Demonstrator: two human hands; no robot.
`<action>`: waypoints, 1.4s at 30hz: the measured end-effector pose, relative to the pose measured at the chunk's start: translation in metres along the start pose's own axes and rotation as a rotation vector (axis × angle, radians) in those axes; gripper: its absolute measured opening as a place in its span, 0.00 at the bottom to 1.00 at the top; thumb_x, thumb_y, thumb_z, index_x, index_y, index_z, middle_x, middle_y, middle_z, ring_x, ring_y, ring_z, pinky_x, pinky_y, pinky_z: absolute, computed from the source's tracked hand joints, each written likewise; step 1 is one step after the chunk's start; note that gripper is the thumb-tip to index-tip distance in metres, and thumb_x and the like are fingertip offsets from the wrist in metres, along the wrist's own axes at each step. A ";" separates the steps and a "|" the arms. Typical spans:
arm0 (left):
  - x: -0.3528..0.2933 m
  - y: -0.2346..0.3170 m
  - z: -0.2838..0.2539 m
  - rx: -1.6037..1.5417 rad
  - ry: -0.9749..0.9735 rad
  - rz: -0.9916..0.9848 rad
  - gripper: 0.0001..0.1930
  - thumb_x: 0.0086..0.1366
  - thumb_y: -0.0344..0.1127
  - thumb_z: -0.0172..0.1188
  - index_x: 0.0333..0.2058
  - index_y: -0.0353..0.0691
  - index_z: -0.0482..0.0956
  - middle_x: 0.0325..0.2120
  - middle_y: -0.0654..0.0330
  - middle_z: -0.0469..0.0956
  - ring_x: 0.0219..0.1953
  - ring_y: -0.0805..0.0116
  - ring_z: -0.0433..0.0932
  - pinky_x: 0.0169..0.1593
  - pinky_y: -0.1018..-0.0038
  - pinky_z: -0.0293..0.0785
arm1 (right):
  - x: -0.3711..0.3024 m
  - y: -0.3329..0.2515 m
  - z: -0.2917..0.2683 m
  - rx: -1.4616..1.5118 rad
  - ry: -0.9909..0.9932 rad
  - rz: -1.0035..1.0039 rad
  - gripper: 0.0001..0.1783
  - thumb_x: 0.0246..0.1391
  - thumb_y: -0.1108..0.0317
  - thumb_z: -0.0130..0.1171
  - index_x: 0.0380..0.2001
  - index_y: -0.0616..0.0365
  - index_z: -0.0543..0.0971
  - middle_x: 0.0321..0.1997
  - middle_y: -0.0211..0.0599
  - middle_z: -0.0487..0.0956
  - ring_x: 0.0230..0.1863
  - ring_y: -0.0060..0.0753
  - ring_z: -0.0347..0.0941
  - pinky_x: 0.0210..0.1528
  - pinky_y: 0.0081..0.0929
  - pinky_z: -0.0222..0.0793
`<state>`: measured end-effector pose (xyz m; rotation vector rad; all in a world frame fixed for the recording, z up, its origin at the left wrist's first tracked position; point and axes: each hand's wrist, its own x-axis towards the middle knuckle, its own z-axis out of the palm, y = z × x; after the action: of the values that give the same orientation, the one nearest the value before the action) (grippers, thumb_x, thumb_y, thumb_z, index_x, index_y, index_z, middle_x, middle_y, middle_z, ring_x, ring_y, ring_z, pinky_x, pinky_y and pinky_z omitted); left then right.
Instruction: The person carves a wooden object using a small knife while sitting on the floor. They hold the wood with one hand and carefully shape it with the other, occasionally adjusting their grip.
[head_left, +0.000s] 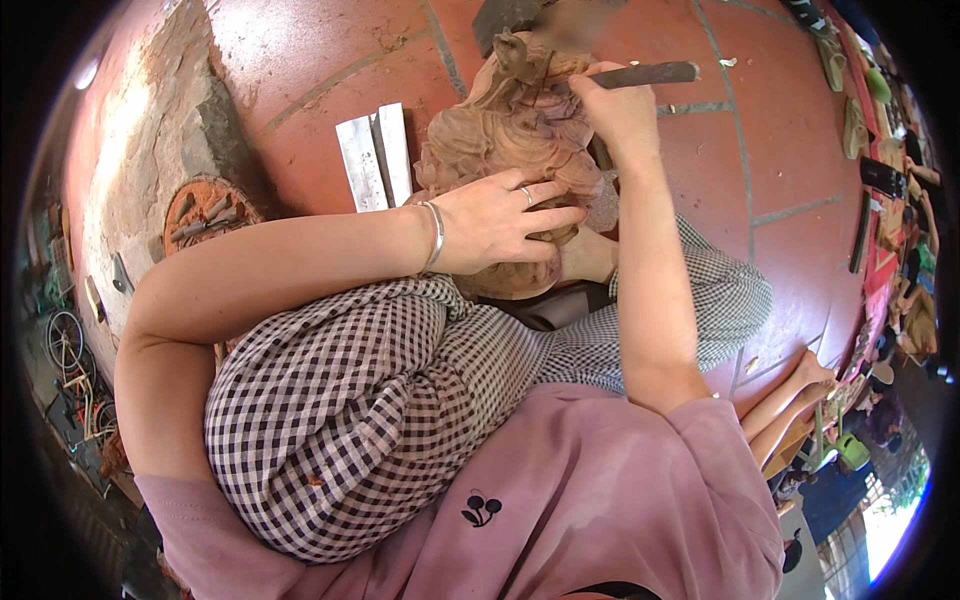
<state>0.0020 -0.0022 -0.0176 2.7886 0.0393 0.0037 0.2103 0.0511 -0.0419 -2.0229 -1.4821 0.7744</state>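
A carved brown wooden sculpture (500,140), with deep curling relief, lies against my crossed legs on the floor. My left hand (510,222) rests flat on its near part, fingers spread, a ring on one finger and a bangle at the wrist. In my right hand (612,105) is a dark, stick-shaped tool (650,74), its long end pointing right. The fingers close round it at the far right side of the carving. The tool's working end is hidden by the hand and the carving.
White flat strips (375,155) lie on the red tiled floor (330,85) left of the carving. Further left are a rough pale block (150,130) and a round container of tools (212,210). Another person's foot (815,372) and sandals (830,62) show at right.
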 end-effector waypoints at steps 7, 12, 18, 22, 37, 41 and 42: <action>-0.001 0.000 -0.002 0.017 -0.006 -0.005 0.18 0.56 0.38 0.60 0.47 0.54 0.77 0.69 0.59 0.57 0.69 0.55 0.59 0.63 0.61 0.64 | -0.003 -0.005 0.009 -0.081 -0.014 -0.059 0.16 0.51 0.56 0.63 0.34 0.59 0.82 0.29 0.44 0.82 0.34 0.42 0.78 0.42 0.37 0.71; -0.001 0.002 0.001 0.013 -0.010 -0.015 0.18 0.56 0.37 0.60 0.47 0.55 0.77 0.70 0.60 0.56 0.69 0.55 0.59 0.59 0.64 0.67 | 0.010 0.006 -0.010 -0.006 -0.099 0.004 0.13 0.50 0.57 0.61 0.33 0.52 0.83 0.34 0.46 0.83 0.40 0.50 0.79 0.46 0.42 0.73; -0.001 -0.001 0.001 0.027 0.003 0.002 0.18 0.56 0.37 0.60 0.47 0.55 0.77 0.70 0.60 0.56 0.69 0.56 0.59 0.57 0.65 0.68 | 0.002 -0.003 -0.005 -0.074 -0.093 -0.063 0.15 0.52 0.56 0.61 0.35 0.56 0.82 0.29 0.44 0.81 0.36 0.44 0.78 0.42 0.38 0.71; -0.002 -0.001 0.001 0.024 0.004 -0.002 0.18 0.56 0.37 0.60 0.47 0.56 0.77 0.70 0.61 0.56 0.69 0.56 0.59 0.57 0.65 0.68 | 0.013 0.002 -0.018 0.000 -0.147 0.074 0.13 0.50 0.57 0.61 0.35 0.52 0.83 0.36 0.47 0.84 0.43 0.53 0.79 0.48 0.44 0.73; -0.001 -0.001 0.001 0.038 -0.008 -0.003 0.18 0.57 0.38 0.59 0.48 0.56 0.77 0.70 0.61 0.56 0.69 0.57 0.59 0.55 0.66 0.69 | -0.002 -0.003 -0.001 -0.085 -0.048 -0.120 0.14 0.52 0.57 0.62 0.34 0.56 0.80 0.26 0.42 0.80 0.34 0.41 0.76 0.40 0.37 0.70; -0.002 -0.001 0.000 0.026 -0.009 -0.003 0.18 0.57 0.38 0.59 0.48 0.57 0.77 0.70 0.61 0.56 0.69 0.57 0.59 0.55 0.66 0.69 | 0.009 0.005 -0.012 0.020 -0.126 -0.032 0.13 0.52 0.58 0.60 0.35 0.55 0.81 0.32 0.45 0.82 0.40 0.49 0.78 0.46 0.40 0.72; -0.002 0.000 0.000 0.023 -0.012 -0.005 0.18 0.57 0.38 0.59 0.48 0.57 0.77 0.70 0.61 0.56 0.69 0.57 0.59 0.55 0.66 0.69 | 0.010 0.006 -0.012 0.006 -0.129 -0.019 0.12 0.52 0.58 0.59 0.35 0.53 0.81 0.34 0.45 0.83 0.42 0.51 0.78 0.48 0.42 0.72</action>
<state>0.0003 -0.0016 -0.0173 2.8118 0.0433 -0.0148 0.2252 0.0585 -0.0388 -1.9848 -1.5652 0.9155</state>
